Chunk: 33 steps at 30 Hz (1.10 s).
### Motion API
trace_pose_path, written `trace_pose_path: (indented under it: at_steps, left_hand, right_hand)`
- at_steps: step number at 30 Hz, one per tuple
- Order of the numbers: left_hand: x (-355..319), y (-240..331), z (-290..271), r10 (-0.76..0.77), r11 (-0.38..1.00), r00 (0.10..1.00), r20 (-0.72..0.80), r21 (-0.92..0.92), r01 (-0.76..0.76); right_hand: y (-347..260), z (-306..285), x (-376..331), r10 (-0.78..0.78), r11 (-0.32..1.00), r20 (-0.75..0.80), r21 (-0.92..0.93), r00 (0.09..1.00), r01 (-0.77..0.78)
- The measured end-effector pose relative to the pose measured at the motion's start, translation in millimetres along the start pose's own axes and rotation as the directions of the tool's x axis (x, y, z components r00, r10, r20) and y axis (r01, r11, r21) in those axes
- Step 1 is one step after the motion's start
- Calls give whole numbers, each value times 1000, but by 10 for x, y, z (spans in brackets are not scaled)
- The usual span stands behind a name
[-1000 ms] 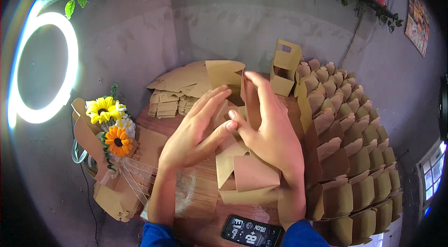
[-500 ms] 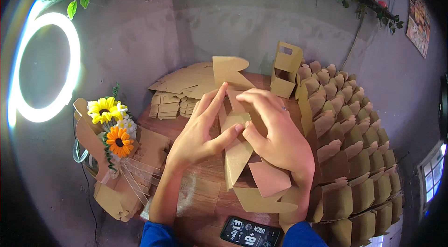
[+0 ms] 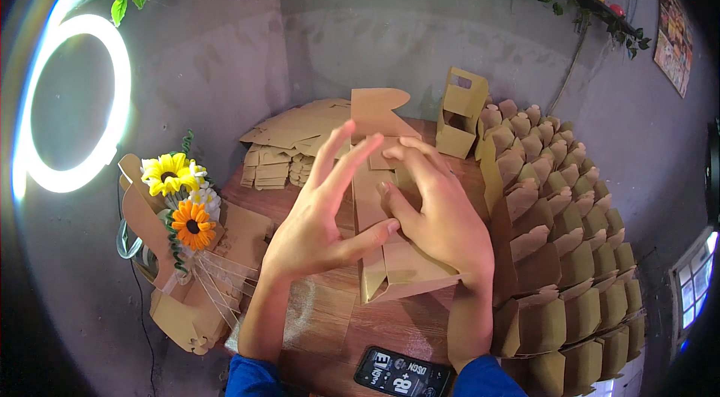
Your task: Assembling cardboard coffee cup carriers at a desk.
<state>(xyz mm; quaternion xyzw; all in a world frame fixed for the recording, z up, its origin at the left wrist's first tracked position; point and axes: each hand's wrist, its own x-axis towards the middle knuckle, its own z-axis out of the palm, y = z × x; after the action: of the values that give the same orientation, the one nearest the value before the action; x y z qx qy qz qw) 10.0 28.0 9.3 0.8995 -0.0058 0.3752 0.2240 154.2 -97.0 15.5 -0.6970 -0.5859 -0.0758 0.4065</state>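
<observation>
Both hands are on a flat cardboard box blank (image 3: 390, 247) that stands half-raised on the table (image 3: 330, 314), between the forearms. The right hand (image 3: 439, 221) presses its fingers and thumb against the upper panels; the left hand (image 3: 319, 228) has its fingers spread wide and only its thumb touching the card — a released grip, not a clench. This looks like the folding step, with the side walls coming up. The next move likely calls for squaring the panels and tucking the flaps. Finished boxes (image 3: 570, 262) stand in rows at the right.
</observation>
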Motion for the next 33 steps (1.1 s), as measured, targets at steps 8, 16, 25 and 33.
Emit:
trace_pose_path:
  at_steps: [8, 16, 25, 33]
  left_hand:
    - [25, 67, 67, -4, 980, 912, -409, -181, -77]
    - [21, 175, -94, 115, 993, 936, -333, 24, -114]
    - [25, -7, -178, 245, 967, 961, -131, -38, -251]
    - [-29, 81, -201, 265, 962, 964, 3, 66, -264]
  right_hand:
    - [-72, -332, -88, -222, 951, 209, 261, 952, 164]
    - [-103, -296, -103, -213, 938, 151, 307, 965, 159]
    - [-90, -335, -95, -58, 908, 97, 418, 994, 12]
    - [-81, -191, -88, -141, 917, 4, 377, 990, 129]
